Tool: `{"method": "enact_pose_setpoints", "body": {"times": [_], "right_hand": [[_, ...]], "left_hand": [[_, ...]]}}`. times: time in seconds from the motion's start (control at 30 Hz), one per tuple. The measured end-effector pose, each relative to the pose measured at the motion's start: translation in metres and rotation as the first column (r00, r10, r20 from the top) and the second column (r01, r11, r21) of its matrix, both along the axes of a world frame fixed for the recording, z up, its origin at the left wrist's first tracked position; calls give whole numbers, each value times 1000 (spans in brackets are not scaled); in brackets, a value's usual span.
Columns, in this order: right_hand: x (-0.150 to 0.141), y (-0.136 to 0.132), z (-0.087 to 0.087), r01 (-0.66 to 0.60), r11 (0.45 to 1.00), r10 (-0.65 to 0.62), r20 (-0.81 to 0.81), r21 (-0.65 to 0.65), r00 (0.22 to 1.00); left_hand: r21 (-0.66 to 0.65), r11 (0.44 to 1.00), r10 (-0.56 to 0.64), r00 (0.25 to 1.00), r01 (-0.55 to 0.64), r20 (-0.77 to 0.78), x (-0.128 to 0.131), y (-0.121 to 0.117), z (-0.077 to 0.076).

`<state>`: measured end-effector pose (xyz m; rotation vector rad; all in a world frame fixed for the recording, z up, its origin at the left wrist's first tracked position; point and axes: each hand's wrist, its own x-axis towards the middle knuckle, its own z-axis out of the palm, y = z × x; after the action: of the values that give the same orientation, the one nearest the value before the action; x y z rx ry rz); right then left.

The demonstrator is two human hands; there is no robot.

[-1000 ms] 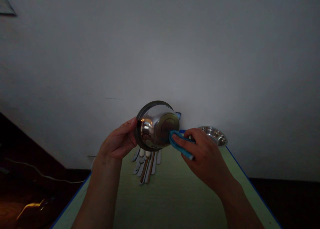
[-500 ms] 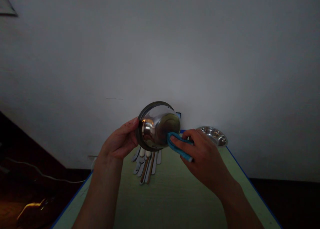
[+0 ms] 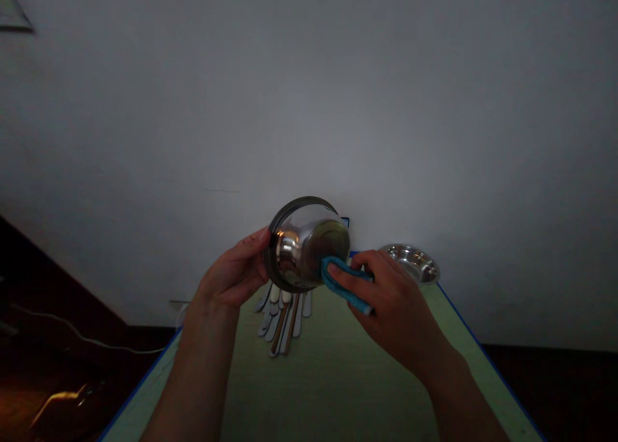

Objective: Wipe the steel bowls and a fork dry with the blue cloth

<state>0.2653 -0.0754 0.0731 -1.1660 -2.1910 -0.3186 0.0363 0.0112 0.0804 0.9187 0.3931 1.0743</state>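
Observation:
A shiny metal bowl [image 3: 309, 242] is held tilted above the table, its outer base turned toward the right. My left hand [image 3: 236, 268] grips its rim from the left, thumb on the outside; the other fingers are partly hidden behind it. Folded in my right hand [image 3: 389, 297] is a blue cloth [image 3: 345, 286], pressed against the lower edge of the bowl's base. Below the bowl lies a bunch of cutlery [image 3: 284, 323] with metal, white and brown handles; the bowl covers its far ends.
A second metal bowl [image 3: 420, 264] stands at the table's back right, by the wall. The pale green table [image 3: 333, 384] has blue edges. Behind the held bowl, a corner of a dark-framed device [image 3: 345, 222] shows. A white cable [image 3: 87, 339] runs along the left.
The cloth has shifted very slightly left along the bowl's base. The bowl and my left hand have moved a touch to the right; both grips are the same.

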Motion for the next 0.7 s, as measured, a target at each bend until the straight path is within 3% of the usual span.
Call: {"method": "enact_pose_setpoints", "body": {"times": [0.7], "right_hand": [[-2, -2, 2, -14, 1000, 14, -17, -10, 1000]], "left_hand": [[44, 999, -31, 999, 32, -20, 4, -2, 5]]}}
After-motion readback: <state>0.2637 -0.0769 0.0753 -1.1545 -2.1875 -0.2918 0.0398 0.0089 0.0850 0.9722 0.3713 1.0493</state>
